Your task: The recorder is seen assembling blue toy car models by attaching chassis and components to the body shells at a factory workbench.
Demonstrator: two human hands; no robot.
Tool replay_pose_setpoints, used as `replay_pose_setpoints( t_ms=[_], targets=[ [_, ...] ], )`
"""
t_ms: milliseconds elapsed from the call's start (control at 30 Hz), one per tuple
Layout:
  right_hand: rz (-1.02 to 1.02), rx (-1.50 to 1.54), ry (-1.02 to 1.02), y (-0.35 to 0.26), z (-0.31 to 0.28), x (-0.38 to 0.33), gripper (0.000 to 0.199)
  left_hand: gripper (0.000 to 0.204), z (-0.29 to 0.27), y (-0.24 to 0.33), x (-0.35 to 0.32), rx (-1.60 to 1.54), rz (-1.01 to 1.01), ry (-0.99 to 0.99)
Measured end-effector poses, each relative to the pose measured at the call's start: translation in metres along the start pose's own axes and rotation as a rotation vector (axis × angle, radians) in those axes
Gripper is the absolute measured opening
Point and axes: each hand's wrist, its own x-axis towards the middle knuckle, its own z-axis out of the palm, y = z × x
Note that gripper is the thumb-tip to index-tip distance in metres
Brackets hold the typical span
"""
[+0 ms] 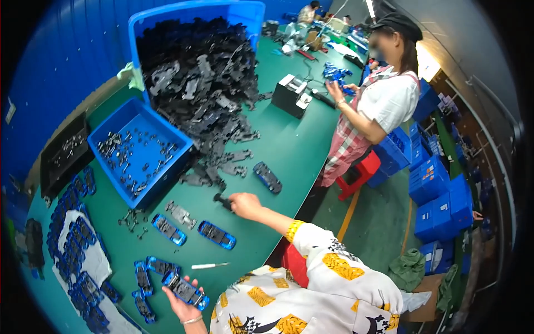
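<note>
My left hand (177, 305) is at the lower middle with a blue toy car body (188, 290) in its grip, the dark inner side facing up. My right hand (246, 206) reaches over the green table, its fingers closed on a small black plastic part (223, 201); its exact kind is hard to make out. Left of that hand lie a grey chassis plate (181, 215) and two blue car bodies, one (217, 235) nearer me and another (169, 230) further left. A darker car body (267, 177) rests beyond the right hand. A white-handled screwdriver (210, 266) lies between my hands.
A big blue bin (197, 8) spills black chassis parts (206, 83) onto the table. Beside it stand a blue tray (167, 181) of small axles and wheels and a black tray (55, 161). Rows of car bodies (83, 234) line the left. A co-worker (384, 94) handles blue parts at the right edge.
</note>
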Motion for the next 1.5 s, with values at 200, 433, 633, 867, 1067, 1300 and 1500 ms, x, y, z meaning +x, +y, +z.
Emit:
replay_pose_setpoints(
  t_ms=[200, 433, 633, 867, 1067, 1300, 1500],
  targets=[
    [0.149, -0.019, 0.145, 0.031, 0.015, -0.043, 0.021, 0.056, -0.003, -0.003, 0.005, -0.055, -0.127, -0.178],
    [0.335, 0.208, 0.059, 0.052, 0.031, -0.051, 0.024, 0.057, -0.01, -0.004, 0.0, -0.079, -0.157, -0.225],
    [0.563, 0.78, -0.023, 0.055, 0.041, -0.063, 0.014, 0.057, -0.018, 0.002, -0.004, -0.081, -0.156, -0.225],
    [0.719, 0.536, -0.1, 0.05, 0.034, -0.097, 0.012, 0.057, -0.029, 0.013, -0.007, -0.08, -0.147, -0.216],
    [-0.09, -0.216, 0.183, 0.025, 0.015, -0.082, 0.026, 0.056, -0.033, 0.012, -0.007, -0.098, -0.15, -0.212],
    [-0.37, -0.548, -0.41, 0.029, -0.027, -0.076, 0.024, 0.058, -0.022, 0.01, -0.007, -0.184, -0.205, -0.31],
    [-0.079, 0.307, -0.595, -0.032, -0.049, -0.11, 0.012, 0.06, -0.024, 0.007, -0.01, -0.156, -0.141, -0.243]
  ],
)
